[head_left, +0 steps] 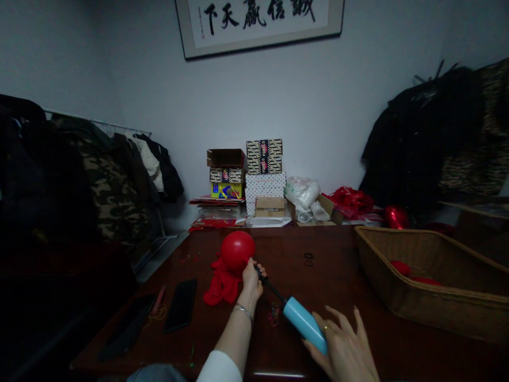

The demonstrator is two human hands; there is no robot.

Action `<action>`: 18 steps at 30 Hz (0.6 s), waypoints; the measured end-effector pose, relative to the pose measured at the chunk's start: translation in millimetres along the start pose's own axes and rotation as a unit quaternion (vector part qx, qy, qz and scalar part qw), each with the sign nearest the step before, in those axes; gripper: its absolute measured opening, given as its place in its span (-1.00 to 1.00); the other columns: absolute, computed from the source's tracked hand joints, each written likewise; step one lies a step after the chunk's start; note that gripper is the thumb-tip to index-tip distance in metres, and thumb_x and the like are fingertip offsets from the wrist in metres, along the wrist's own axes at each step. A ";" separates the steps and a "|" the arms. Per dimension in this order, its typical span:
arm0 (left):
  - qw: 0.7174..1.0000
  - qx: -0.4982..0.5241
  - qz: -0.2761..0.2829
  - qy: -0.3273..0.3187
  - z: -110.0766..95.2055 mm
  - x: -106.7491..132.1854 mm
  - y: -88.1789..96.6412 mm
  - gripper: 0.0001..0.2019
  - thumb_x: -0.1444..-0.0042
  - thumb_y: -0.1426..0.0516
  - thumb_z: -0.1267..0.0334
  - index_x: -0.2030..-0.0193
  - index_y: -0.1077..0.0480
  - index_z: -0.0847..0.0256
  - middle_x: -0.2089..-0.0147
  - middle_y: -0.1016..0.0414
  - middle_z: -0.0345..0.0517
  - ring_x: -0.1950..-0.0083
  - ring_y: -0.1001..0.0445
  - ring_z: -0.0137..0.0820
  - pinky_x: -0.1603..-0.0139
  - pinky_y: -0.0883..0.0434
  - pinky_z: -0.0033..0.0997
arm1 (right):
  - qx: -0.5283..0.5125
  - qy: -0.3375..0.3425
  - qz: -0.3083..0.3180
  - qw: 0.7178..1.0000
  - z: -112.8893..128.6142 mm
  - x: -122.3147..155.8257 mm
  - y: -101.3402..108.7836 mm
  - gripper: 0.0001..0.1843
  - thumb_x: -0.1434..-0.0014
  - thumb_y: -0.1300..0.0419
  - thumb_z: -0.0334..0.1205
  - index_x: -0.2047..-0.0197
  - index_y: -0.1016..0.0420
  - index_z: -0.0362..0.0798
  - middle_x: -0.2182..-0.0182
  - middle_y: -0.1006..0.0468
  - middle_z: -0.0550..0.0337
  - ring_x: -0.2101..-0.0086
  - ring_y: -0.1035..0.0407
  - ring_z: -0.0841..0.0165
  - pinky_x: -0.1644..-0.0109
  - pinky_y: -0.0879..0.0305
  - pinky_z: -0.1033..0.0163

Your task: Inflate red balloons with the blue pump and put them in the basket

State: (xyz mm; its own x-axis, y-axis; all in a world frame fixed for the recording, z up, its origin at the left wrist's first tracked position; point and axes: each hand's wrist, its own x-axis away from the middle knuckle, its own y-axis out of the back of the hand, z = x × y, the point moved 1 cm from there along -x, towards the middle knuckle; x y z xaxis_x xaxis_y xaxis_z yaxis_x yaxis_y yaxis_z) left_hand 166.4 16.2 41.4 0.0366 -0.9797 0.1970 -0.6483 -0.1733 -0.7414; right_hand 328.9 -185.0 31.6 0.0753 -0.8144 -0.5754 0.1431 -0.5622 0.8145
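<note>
A round red balloon [237,250], partly inflated, sits at the tip of a hand balloon pump [305,324] with a light blue barrel and a black rod. My left hand [252,278] is closed around the balloon's neck and the pump's black nozzle end. The near end of the blue barrel lies between the thumb and palm of my right hand [345,345], whose other fingers stretch outward. Just beside the inflated balloon, a heap of limp red balloons [222,286] rests on the dark wooden table [318,286].
At right stands a wicker basket [421,286] with red balloons inside. Phone [181,304] and a dark flat object [129,324] lie at left. Small coloured rubber bands [273,313] are near the pump. Boxes [265,185] and a plastic bag [303,192] line the back.
</note>
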 end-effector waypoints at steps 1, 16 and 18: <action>1.000 -0.001 -0.004 0.000 -0.6 -1.5 -0.1 -0.78 -0.23 -0.01 0.26 0.45 -0.14 0.22 0.63 -0.15 -0.31 0.68 -0.15 -0.59 0.68 -0.08 -0.61 | 0.007 0.010 -0.011 1.000 -6.4 6.1 0.0 -0.54 -0.06 -0.17 0.08 0.04 -0.48 0.01 0.23 -0.59 0.14 0.03 -0.34 0.06 -0.24 0.43 -0.31; 1.000 -0.002 -0.003 0.014 -7.7 -6.0 -8.3 -0.78 -0.23 0.00 0.27 0.45 -0.14 0.22 0.65 -0.16 -0.31 0.70 -0.13 -0.60 0.68 -0.08 -0.63 | 0.017 -0.013 0.003 1.000 3.3 -7.5 15.1 -0.58 -0.05 -0.19 0.01 0.07 -0.49 -0.03 0.25 -0.59 0.12 0.00 -0.31 0.07 -0.26 0.45 -0.30; 1.000 -0.005 0.003 0.015 -6.7 -5.6 -10.2 -0.77 -0.23 0.00 0.28 0.46 -0.14 0.22 0.66 -0.17 -0.30 0.70 -0.15 -0.59 0.68 -0.10 -0.63 | 0.012 -0.046 0.015 0.999 13.1 -21.0 17.4 -0.60 -0.04 -0.22 -0.04 0.08 -0.50 -0.06 0.29 -0.60 0.11 -0.01 -0.30 0.07 -0.27 0.45 -0.28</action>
State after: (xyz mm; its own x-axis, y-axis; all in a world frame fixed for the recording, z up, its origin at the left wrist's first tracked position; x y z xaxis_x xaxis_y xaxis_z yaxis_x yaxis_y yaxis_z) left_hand 167.8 24.1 52.2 0.0098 -0.9774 0.2110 -0.6566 -0.1654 -0.7359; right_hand 316.9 -179.6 58.8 -0.0123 -0.8402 -0.5421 0.1184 -0.5395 0.8336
